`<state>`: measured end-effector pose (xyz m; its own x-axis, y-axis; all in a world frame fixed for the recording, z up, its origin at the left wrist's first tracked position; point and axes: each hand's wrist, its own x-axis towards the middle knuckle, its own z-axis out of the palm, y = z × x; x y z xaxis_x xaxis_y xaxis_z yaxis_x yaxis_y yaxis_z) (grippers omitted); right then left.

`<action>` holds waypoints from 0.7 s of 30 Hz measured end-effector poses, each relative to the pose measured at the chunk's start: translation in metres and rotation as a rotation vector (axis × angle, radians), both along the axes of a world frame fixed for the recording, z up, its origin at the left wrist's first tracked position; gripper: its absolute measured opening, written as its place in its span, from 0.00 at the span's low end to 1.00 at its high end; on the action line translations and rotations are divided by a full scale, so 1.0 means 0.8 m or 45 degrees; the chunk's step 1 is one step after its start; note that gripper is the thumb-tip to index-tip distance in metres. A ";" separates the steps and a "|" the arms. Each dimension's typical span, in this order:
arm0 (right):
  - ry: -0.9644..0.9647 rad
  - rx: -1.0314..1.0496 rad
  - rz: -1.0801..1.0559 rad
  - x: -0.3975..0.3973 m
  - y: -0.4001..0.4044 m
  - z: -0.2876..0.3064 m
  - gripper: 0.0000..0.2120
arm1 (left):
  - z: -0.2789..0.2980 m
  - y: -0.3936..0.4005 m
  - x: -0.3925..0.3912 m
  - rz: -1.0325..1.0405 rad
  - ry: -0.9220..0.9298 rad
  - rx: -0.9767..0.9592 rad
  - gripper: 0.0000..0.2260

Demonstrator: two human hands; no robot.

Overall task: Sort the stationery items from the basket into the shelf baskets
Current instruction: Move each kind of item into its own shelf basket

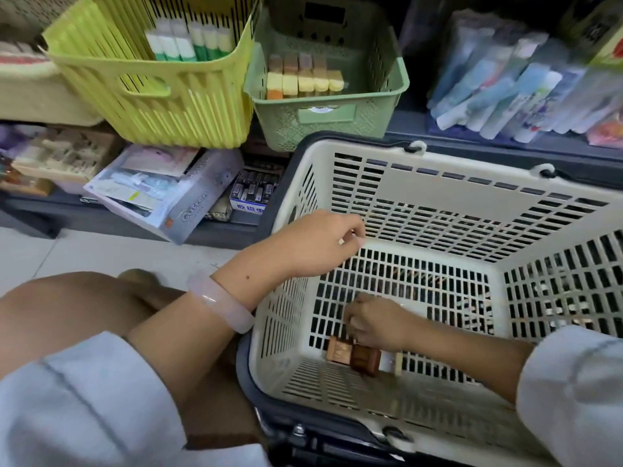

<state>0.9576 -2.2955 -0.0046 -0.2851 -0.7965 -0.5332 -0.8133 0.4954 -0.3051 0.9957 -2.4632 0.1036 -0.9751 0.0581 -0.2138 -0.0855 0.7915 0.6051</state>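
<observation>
From the head camera, the cream basket [448, 203] fills the lower right. Her right hand [374, 323] reaches down to its floor, fingers curled round the last small brown blocks [354, 355] at about six o'clock. Her left hand [317, 244] hovers over the nine o'clock rim, fingers loosely curled, perhaps pinching something tiny; I can't tell.

I'd gather the blocks in one firm grip, lift straight up, then carry them to the green shelf basket [374, 106] at twelve o'clock, where similar blocks stand. The yellow shelf basket [111, 75] at eleven holds white-and-green sticks.

Motion blur smears the blocks, and the hand hides how many there are.
</observation>
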 end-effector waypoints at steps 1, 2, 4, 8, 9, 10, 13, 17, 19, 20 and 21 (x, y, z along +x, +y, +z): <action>-0.058 -0.130 -0.143 -0.012 -0.002 0.013 0.11 | 0.001 0.000 -0.001 0.061 0.016 0.058 0.12; -0.089 -0.277 -0.299 -0.025 -0.006 0.031 0.09 | 0.004 0.001 -0.002 0.130 0.035 0.128 0.13; -0.051 -0.633 -0.521 -0.049 -0.017 0.073 0.10 | 0.010 0.003 -0.005 0.309 0.048 0.293 0.14; 0.075 -1.016 -0.516 -0.060 -0.046 0.149 0.18 | 0.026 0.009 -0.006 0.663 -0.336 1.228 0.15; 0.101 -1.036 -0.467 -0.058 -0.053 0.161 0.19 | 0.031 0.009 -0.005 0.674 -0.378 1.521 0.16; 0.104 -1.047 -0.431 -0.058 -0.060 0.171 0.19 | 0.034 0.006 -0.004 0.671 -0.349 1.738 0.16; -0.176 -1.143 -0.467 -0.061 -0.076 0.202 0.14 | 0.047 -0.012 0.001 0.685 -0.132 1.995 0.12; -0.518 -1.338 -0.616 -0.083 -0.103 0.239 0.13 | 0.054 -0.046 0.007 0.779 -0.005 2.021 0.06; -0.408 -1.393 -0.709 -0.104 -0.126 0.254 0.12 | 0.052 -0.061 0.008 0.789 0.038 1.966 0.05; -0.283 -1.380 -0.756 -0.118 -0.140 0.258 0.10 | 0.050 -0.067 0.008 0.787 0.066 1.947 0.07; -0.102 -1.312 -0.784 -0.132 -0.156 0.261 0.09 | 0.049 -0.072 0.008 0.791 0.098 1.932 0.09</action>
<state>0.8519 -2.4206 0.2044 -0.7625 -0.6007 0.2403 -0.4867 0.2879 -0.8248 1.0024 -2.5211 0.1426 -0.9328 -0.2240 -0.2825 -0.0793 -0.6368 0.7669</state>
